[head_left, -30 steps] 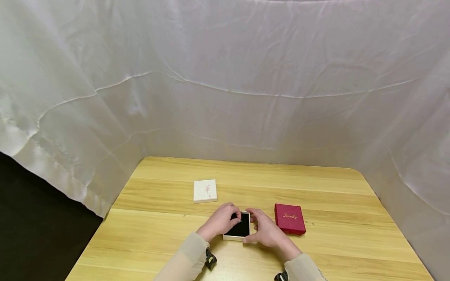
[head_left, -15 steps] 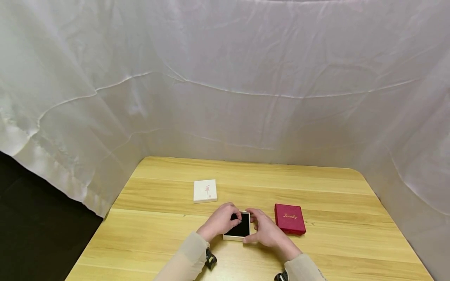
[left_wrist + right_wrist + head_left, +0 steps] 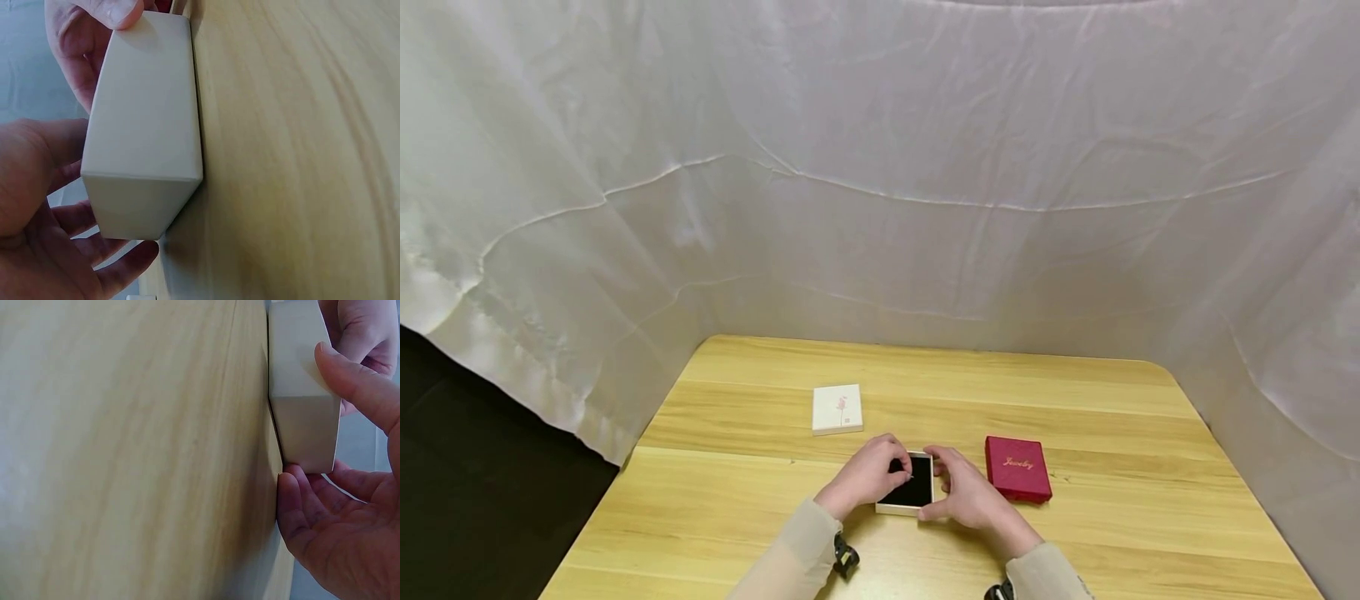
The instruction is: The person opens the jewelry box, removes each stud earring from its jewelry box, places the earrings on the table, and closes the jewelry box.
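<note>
On the table, a white jewelry box base point(image 3: 897, 510) with a black pad point(image 3: 917, 485) inside stands open-topped between my hands. My left hand point(image 3: 867, 473) reaches over its left side, thumb and forefinger pinched together above the pad. A tiny silvery piece point(image 3: 912, 477) glints at those fingertips; its kind is too small to make out. My right hand point(image 3: 972, 493) grips the base from the right, thumb point(image 3: 350, 378) against the near wall and fingers round the far side. Pale outer walls point(image 3: 144, 100) hide the inside in both wrist views.
A white lid point(image 3: 837, 408) with a pink flower print lies farther back on the left. To the right of my right hand is a dark red box point(image 3: 1018, 468) marked "Jewelry". The wooden table point(image 3: 1075, 383) is bordered by pale curtains point(image 3: 925, 267).
My left hand's pinched fingertips have shifted slightly left over the black pad, the silvery glint with them. My right hand and the boxes stay where they were.
</note>
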Demonstrator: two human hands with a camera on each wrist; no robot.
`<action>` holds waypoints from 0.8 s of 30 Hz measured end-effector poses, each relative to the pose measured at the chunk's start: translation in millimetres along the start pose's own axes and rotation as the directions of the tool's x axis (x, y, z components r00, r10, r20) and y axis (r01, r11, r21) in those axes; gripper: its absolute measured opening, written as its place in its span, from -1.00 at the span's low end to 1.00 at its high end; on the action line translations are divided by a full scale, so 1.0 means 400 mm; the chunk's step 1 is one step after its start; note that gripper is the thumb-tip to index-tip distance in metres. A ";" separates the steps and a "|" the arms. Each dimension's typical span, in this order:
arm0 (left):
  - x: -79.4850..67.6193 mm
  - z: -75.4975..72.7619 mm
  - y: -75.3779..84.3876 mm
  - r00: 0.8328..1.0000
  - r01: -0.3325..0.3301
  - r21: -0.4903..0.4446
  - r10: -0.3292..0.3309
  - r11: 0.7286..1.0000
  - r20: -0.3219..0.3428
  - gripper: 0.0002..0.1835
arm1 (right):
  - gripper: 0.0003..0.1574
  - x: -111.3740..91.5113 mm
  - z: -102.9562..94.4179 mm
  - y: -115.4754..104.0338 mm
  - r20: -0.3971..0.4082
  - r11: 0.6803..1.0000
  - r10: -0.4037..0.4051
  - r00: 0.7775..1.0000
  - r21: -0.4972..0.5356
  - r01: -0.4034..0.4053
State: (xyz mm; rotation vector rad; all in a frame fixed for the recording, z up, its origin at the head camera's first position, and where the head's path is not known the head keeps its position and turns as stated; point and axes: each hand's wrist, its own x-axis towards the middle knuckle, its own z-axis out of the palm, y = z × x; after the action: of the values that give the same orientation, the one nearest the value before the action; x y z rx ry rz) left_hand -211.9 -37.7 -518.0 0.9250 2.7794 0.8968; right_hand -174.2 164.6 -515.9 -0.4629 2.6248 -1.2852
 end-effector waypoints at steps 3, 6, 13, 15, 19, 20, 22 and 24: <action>-0.007 -0.006 -0.002 1.000 0.011 -0.024 -0.012 1.000 -0.010 -0.90 | 0.17 0.000 0.000 0.001 0.004 1.000 0.005 1.000 -0.001 -0.005; -0.017 -0.012 -0.006 0.999 0.026 -0.039 -0.027 0.999 -0.020 -0.90 | 0.17 0.000 -0.001 0.002 0.010 1.000 0.008 1.000 -0.005 -0.008; -0.043 -0.043 -0.019 0.996 0.053 -0.081 -0.058 0.995 -0.061 -0.92 | 0.16 0.000 0.000 0.005 0.006 1.000 -0.001 1.000 0.017 0.000; -0.052 -0.056 -0.027 0.995 0.054 -0.099 -0.062 0.994 -0.077 -0.94 | 0.15 0.000 0.001 0.005 0.003 1.000 -0.004 1.000 0.020 0.004; -0.071 -0.082 -0.051 0.992 0.055 -0.147 -0.072 0.988 -0.108 -0.97 | 0.16 -0.002 0.003 0.003 -0.003 1.000 -0.001 1.000 0.020 0.001; -0.075 -0.089 -0.058 0.990 0.056 -0.159 -0.075 0.986 -0.117 -0.97 | 0.16 -0.002 0.003 0.002 -0.002 1.000 0.004 1.000 0.018 -0.003; -0.085 -0.101 -0.074 0.987 0.060 -0.183 -0.085 0.981 -0.133 -0.97 | 0.16 -0.002 0.003 0.002 0.001 1.000 0.012 1.000 0.016 -0.012; -0.097 -0.113 -0.089 0.984 0.063 -0.193 -0.094 0.979 -0.153 -0.95 | 0.16 -0.002 0.002 0.001 0.008 1.000 0.024 1.000 0.015 -0.024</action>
State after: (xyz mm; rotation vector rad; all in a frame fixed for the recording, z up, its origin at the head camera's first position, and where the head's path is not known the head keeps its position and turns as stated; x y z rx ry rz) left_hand -209.9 -105.7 -504.5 0.7384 2.7751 1.2470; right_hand -173.2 164.6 -516.9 -0.4326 2.6040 -1.2925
